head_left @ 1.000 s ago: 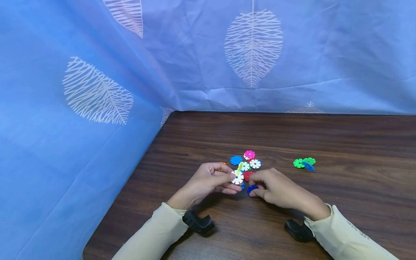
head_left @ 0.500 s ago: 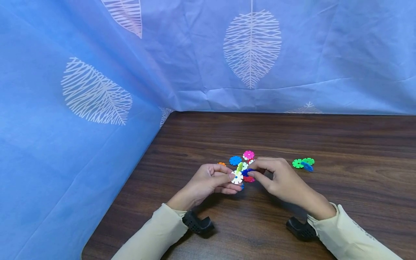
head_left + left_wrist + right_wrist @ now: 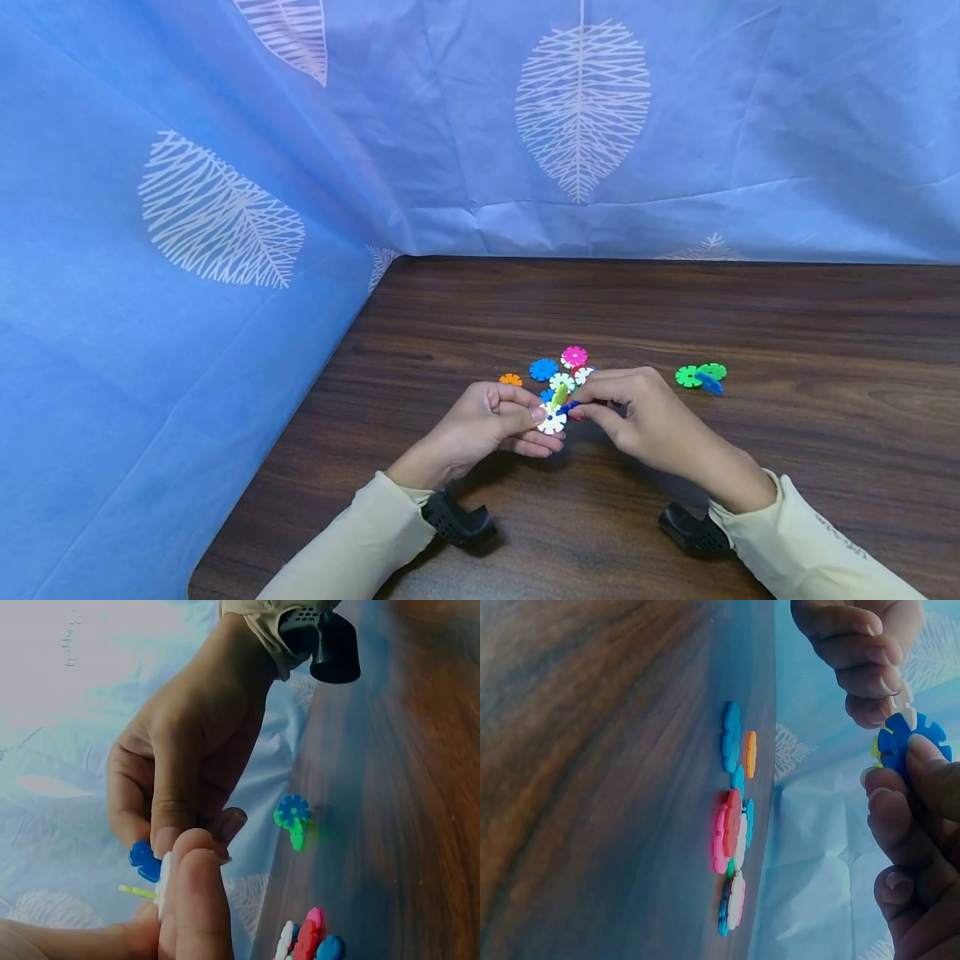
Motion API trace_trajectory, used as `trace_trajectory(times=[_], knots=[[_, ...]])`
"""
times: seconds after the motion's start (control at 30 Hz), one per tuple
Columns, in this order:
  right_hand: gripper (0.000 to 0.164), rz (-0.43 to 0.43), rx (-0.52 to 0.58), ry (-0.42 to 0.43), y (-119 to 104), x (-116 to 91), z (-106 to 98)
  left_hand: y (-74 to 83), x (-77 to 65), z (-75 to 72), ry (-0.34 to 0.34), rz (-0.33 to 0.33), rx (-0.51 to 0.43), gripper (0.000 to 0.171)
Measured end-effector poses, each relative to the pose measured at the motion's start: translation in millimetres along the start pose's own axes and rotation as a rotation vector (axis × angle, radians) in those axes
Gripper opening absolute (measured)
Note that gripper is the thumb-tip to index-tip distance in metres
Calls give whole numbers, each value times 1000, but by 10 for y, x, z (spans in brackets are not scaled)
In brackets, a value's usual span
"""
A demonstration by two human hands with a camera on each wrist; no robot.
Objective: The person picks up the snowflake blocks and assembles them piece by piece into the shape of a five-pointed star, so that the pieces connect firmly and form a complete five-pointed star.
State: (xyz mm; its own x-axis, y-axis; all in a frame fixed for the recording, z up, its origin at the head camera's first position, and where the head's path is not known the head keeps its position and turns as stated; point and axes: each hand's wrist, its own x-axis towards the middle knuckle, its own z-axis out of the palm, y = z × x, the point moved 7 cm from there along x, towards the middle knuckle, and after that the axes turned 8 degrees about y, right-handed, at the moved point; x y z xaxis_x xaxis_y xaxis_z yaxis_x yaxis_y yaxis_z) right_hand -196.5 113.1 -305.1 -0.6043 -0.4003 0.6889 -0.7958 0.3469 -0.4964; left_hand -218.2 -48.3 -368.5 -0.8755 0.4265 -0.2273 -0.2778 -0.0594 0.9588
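Observation:
Between thumb and fingers, my left hand [image 3: 480,425] pinches a white notched plastic disc [image 3: 552,419]. A yellow disc [image 3: 559,395] stands edge-on from its upper side. My right hand [image 3: 645,417] pinches a dark blue notched disc [image 3: 900,744] and holds it against the white one, at an angle to it. In the left wrist view the blue disc [image 3: 145,861] touches the white disc's edge beside the yellow one. Whether their slots are engaged I cannot tell. Both hands are held above the table, fingertips close together.
Behind the hands lies a loose pile of discs, among them a pink one [image 3: 574,357], a blue one [image 3: 543,370] and an orange one [image 3: 511,380]. To the right sits a joined green and blue piece [image 3: 701,377]. Blue leaf-patterned cloth [image 3: 465,167] borders the table [image 3: 825,417].
My right hand has lifted the dark blue disc from near the table and brought it up and left to the white disc. My left hand has shifted only slightly.

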Motion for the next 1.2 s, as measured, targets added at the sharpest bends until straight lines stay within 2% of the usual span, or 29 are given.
trace_trajectory(times=[0.17, 0.3, 0.53, 0.67, 0.73, 0.77, 0.87, 0.97, 1.07, 1.2], knots=[[25, 1, 12, -16, 5, -2, 36, -11, 5, -19, -5, -2, 12, 20], [23, 2, -22, -31, 22, 2, 58, -17, 16, -39, 9, -4, -6, 19], [27, 26, -40, -48, 38, 8, -23, -25, 33, -14, 18, 3, -20, 20], [25, 36, -35, -70, 48, -2, -78, -17, 35, -10, 26, 27, 36, 22], [25, 45, -42, -75, 73, -20, -125, 4, 30, -13, 32, 72, 119, 26], [25, 49, -53, -73, 91, -35, -160, 33, 21, -13, 42, 124, 200, 27], [25, 71, -97, -66, 171, -98, -283, 124, -9, -23, 115, 304, 525, 24], [28, 91, -153, -55, 266, -194, -417, 176, -32, -28, 218, 429, 855, 18], [31, 104, -208, -52, 348, -307, -533, 148, -15, -31, 253, 426, 1023, 19], [34, 121, -303, -63, 432, -435, -673, 94, 31, -14, 246, 388, 1094, 27]])
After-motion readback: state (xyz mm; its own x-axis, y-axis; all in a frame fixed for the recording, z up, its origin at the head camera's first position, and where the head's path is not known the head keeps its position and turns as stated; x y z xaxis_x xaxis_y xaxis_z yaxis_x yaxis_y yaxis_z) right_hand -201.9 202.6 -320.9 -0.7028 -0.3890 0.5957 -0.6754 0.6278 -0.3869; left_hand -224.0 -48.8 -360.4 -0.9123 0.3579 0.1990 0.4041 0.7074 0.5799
